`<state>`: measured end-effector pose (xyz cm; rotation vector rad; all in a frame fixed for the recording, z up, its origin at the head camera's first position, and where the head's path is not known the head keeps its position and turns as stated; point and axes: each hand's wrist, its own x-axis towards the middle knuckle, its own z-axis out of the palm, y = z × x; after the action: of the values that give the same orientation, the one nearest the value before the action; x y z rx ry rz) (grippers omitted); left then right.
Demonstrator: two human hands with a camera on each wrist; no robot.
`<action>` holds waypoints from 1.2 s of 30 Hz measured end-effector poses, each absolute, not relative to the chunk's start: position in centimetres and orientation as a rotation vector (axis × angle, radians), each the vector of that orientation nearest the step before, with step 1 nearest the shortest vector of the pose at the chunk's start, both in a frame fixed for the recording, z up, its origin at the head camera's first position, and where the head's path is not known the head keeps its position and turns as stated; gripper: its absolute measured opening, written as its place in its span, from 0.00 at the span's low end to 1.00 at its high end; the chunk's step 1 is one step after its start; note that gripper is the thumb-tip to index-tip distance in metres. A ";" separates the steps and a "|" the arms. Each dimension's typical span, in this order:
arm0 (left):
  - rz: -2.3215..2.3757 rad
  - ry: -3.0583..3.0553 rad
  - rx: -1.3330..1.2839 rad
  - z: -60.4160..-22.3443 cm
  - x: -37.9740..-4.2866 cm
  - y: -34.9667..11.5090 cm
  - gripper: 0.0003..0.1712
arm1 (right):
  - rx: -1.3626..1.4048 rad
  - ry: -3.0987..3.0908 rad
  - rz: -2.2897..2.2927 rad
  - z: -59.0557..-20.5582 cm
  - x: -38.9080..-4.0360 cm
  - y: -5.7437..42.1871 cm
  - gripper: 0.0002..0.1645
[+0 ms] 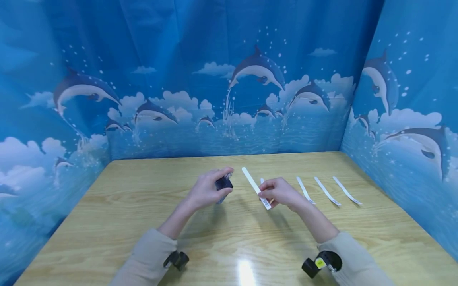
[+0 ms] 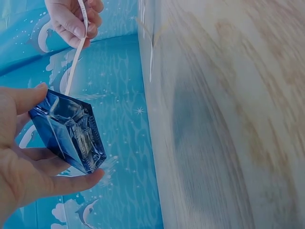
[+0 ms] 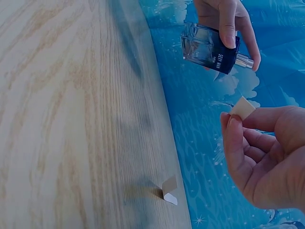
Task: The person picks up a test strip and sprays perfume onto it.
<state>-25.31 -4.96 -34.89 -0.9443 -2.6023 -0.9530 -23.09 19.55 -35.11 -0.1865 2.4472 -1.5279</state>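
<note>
My left hand (image 1: 204, 192) grips a dark blue glass perfume bottle (image 1: 223, 183) above the table. In the right wrist view, an index fingertip lies on the silver spray nozzle (image 3: 244, 60), and the lettering "SEXY MAN" shows on the bottle. My right hand (image 1: 280, 193) pinches a thin white paper test strip (image 1: 251, 180) near its printed end. The strip's far end slants up and left, a short gap from the bottle in the head view. Partly behind the right hand, another white strip (image 1: 262, 180) shows only its tip.
Three more white strips lie spaced out at the right: a near one (image 1: 304, 190), a middle one (image 1: 326, 191) and an outer one (image 1: 347, 190). The wooden table (image 1: 125, 206) ends against a blue dolphin-print curtain (image 1: 200, 135). Cameras sit on both sleeves.
</note>
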 end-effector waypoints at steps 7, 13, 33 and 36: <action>-0.962 -2.599 -0.977 -34.8 -25.1 -4.5 0.32 | -0.187 2.456 -1.514 -35.0 -23.0 19.5 0.13; -0.993 -2.621 -0.982 -34.9 -25.0 -4.4 0.31 | -0.204 2.458 -1.519 -35.1 -23.0 19.4 0.13; -1.207 -2.772 -0.928 -34.0 -25.2 -4.8 0.33 | -0.150 2.450 -1.543 -35.0 -23.5 19.7 0.12; -1.243 -2.772 -0.932 -33.9 -25.2 -4.7 0.33 | -0.141 2.434 -1.564 -34.9 -23.5 19.7 0.13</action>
<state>-25.22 -4.74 -33.93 -0.9324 -2.7717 -1.2426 -23.45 19.69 -34.88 -0.1408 2.4339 -1.5638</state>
